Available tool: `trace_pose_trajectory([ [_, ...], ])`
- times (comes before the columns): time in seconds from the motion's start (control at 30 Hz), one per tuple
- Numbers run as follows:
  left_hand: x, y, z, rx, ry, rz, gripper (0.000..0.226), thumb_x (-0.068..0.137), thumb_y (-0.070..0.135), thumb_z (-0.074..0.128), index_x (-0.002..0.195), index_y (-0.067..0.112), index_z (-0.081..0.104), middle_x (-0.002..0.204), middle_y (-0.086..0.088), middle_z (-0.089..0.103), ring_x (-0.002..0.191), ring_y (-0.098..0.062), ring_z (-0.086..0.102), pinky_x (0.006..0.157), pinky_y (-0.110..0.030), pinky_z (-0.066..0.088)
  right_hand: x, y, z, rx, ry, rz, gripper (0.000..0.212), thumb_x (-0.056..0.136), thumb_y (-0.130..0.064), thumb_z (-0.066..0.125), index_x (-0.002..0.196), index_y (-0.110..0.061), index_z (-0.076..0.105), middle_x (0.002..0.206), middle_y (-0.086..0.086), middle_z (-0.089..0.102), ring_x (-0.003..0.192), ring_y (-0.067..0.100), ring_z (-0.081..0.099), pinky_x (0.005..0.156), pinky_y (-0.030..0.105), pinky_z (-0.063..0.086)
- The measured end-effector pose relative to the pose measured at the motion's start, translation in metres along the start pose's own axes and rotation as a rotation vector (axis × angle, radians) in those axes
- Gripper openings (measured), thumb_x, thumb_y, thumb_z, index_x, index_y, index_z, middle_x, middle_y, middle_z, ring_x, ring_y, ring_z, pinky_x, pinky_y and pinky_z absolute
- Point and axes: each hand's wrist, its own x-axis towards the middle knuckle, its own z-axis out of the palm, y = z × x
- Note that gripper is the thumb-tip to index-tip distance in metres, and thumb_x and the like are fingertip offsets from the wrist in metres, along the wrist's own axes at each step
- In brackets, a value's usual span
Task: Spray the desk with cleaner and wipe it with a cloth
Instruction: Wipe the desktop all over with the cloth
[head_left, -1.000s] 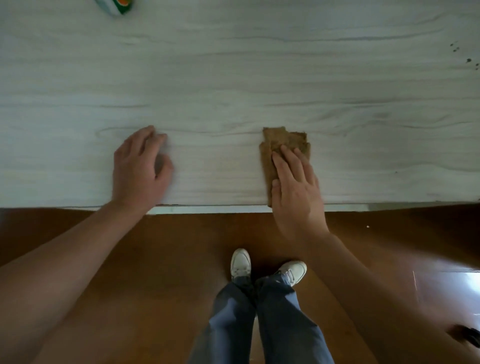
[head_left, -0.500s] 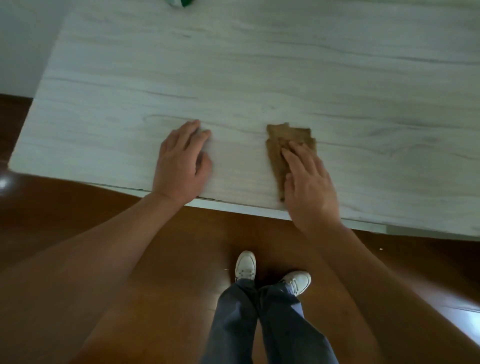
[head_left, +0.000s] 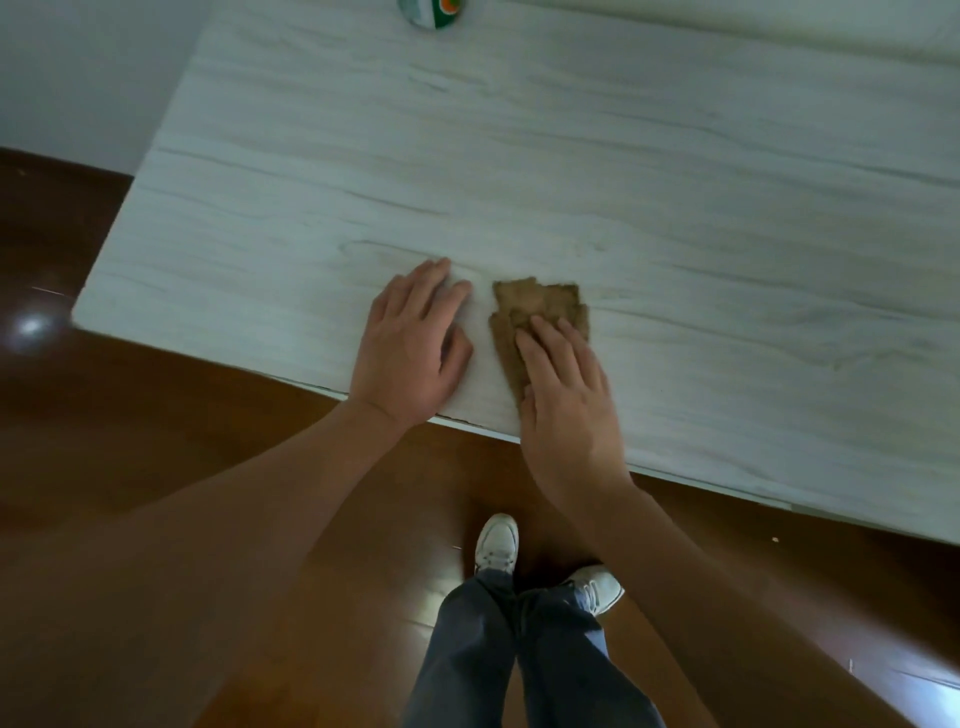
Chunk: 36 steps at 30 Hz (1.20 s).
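Observation:
A pale wood-grain desk (head_left: 571, 156) fills the upper part of the view. A folded brown cloth (head_left: 540, 309) lies near the desk's front edge. My right hand (head_left: 566, 395) presses flat on the cloth with straight fingers, covering its near half. My left hand (head_left: 410, 348) rests flat on the bare desk just left of the cloth, a small gap between them. The bottom of the cleaner bottle (head_left: 430, 11), white with green and orange, shows at the desk's far edge, cut off by the frame.
The desk's left corner (head_left: 78, 317) stands over a dark brown wooden floor (head_left: 130, 467). A white wall (head_left: 78, 67) is at the upper left. My legs and white shoes (head_left: 498, 545) are below the desk's front edge.
My right hand has slid the cloth leftward along the front edge toward the desk's left end. The gap between my two hands has narrowed. The view has turned left, showing the desk's corner.

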Motion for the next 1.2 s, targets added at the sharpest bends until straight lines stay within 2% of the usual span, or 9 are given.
trace_pose_trajectory([
  [0.17, -0.001, 0.001, 0.0, -0.018, 0.013, 0.0, 0.048, 0.1, 0.03, 0.044, 0.143, 0.011, 0.055, 0.157, -0.013, 0.045, 0.149, -0.029, 0.037, 0.125, -0.046, 0.026, 0.01, 0.021, -0.01, -0.012, -0.028, -0.086, 0.053, 0.096, -0.027, 0.028, 0.145, -0.017, 0.047, 0.153, -0.001, 0.043, 0.144, 0.021, 0.034, 0.117, 0.04, 0.034],
  [0.27, 0.0, 0.001, -0.001, -0.034, 0.031, -0.01, 0.047, 0.099, 0.027, 0.044, 0.142, 0.011, 0.056, 0.156, -0.013, 0.046, 0.149, -0.029, 0.038, 0.125, -0.046, 0.026, 0.029, 0.032, -0.018, 0.005, 0.025, -0.005, 0.053, 0.096, -0.025, 0.029, 0.145, -0.016, 0.047, 0.154, 0.0, 0.042, 0.143, 0.024, 0.035, 0.118, 0.044, 0.033],
  [0.37, 0.0, 0.0, -0.001, -0.036, 0.014, -0.014, 0.048, 0.101, 0.029, 0.04, 0.145, 0.012, 0.054, 0.158, -0.013, 0.044, 0.15, -0.028, 0.035, 0.126, -0.043, 0.022, 0.061, 0.04, -0.02, 0.03, 0.082, 0.116, 0.048, 0.099, -0.016, 0.039, 0.147, -0.016, 0.044, 0.155, 0.001, 0.039, 0.145, 0.025, 0.03, 0.119, 0.047, 0.029],
  [0.57, 0.001, -0.002, 0.0, -0.016, 0.013, -0.013, 0.048, 0.102, 0.03, 0.04, 0.145, 0.013, 0.052, 0.158, -0.013, 0.044, 0.149, -0.028, 0.036, 0.126, -0.045, 0.025, 0.106, 0.02, -0.009, 0.112, 0.166, 0.278, 0.05, 0.098, -0.013, 0.042, 0.148, -0.012, 0.041, 0.158, 0.005, 0.035, 0.148, 0.027, 0.024, 0.123, 0.044, 0.021],
  [0.63, 0.001, -0.001, 0.0, -0.015, 0.007, -0.012, 0.049, 0.101, 0.03, 0.04, 0.146, 0.014, 0.052, 0.159, -0.013, 0.044, 0.15, -0.028, 0.036, 0.126, -0.046, 0.025, 0.101, 0.01, -0.006, 0.112, 0.133, 0.247, 0.051, 0.098, -0.013, 0.043, 0.149, -0.012, 0.04, 0.158, 0.005, 0.034, 0.149, 0.027, 0.023, 0.123, 0.044, 0.02],
  [0.73, 0.002, -0.002, -0.001, -0.028, -0.004, -0.021, 0.05, 0.101, 0.031, 0.039, 0.146, 0.013, 0.053, 0.159, -0.013, 0.044, 0.15, -0.029, 0.035, 0.126, -0.047, 0.025, 0.072, 0.002, -0.001, 0.072, 0.049, 0.082, 0.051, 0.097, -0.013, 0.046, 0.149, -0.014, 0.042, 0.157, 0.004, 0.037, 0.148, 0.026, 0.026, 0.123, 0.043, 0.022],
  [0.9, 0.002, -0.003, -0.001, -0.024, -0.019, -0.002, 0.05, 0.101, 0.032, 0.041, 0.145, 0.011, 0.053, 0.158, -0.014, 0.044, 0.15, -0.03, 0.036, 0.124, -0.048, 0.027, 0.015, 0.013, -0.005, 0.079, -0.055, -0.087, 0.05, 0.098, -0.018, 0.042, 0.148, -0.017, 0.044, 0.155, 0.0, 0.04, 0.148, 0.019, 0.026, 0.123, 0.034, 0.02],
  [1.03, 0.002, -0.001, -0.004, -0.025, -0.028, -0.007, 0.049, 0.1, 0.029, 0.042, 0.144, 0.011, 0.054, 0.159, -0.013, 0.043, 0.151, -0.029, 0.034, 0.124, -0.049, 0.028, -0.007, 0.033, -0.019, 0.085, -0.074, -0.063, 0.049, 0.099, -0.019, 0.043, 0.148, -0.02, 0.044, 0.157, -0.004, 0.038, 0.149, 0.013, 0.024, 0.122, 0.029, 0.018],
  [1.2, 0.003, 0.005, -0.007, -0.014, -0.026, -0.027, 0.049, 0.098, 0.024, 0.042, 0.144, 0.012, 0.053, 0.159, -0.012, 0.043, 0.15, -0.029, 0.034, 0.123, -0.049, 0.029, -0.013, 0.07, -0.04, 0.107, -0.037, 0.068, 0.049, 0.1, -0.019, 0.046, 0.149, -0.023, 0.043, 0.158, -0.006, 0.036, 0.148, 0.015, 0.025, 0.121, 0.039, 0.027],
])
